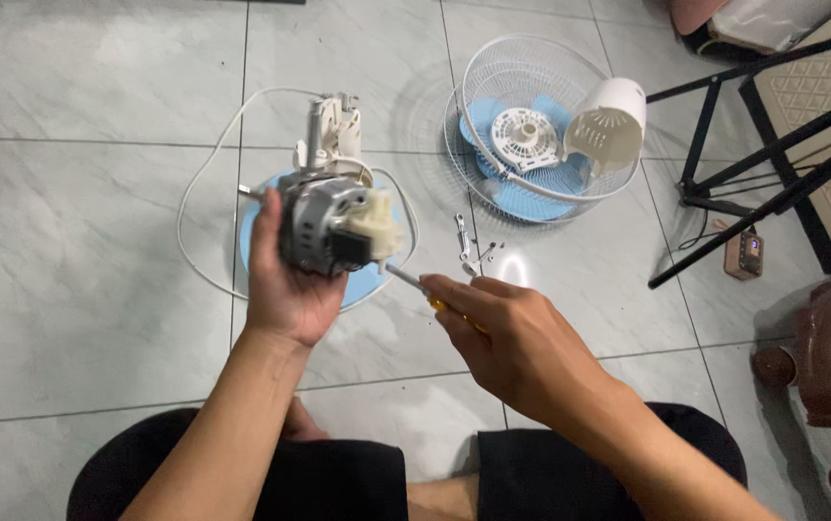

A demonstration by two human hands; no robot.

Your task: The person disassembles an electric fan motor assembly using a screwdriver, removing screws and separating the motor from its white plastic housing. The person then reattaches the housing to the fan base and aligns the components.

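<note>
Left hand (285,280) has its fingers wrapped around the fan motor (329,227), held up over the floor. Right hand (512,338) is closed on a screwdriver (406,280), tip touching the motor's underside. Fan grille (541,125) with blue blades lies well beyond the fingers.
</note>
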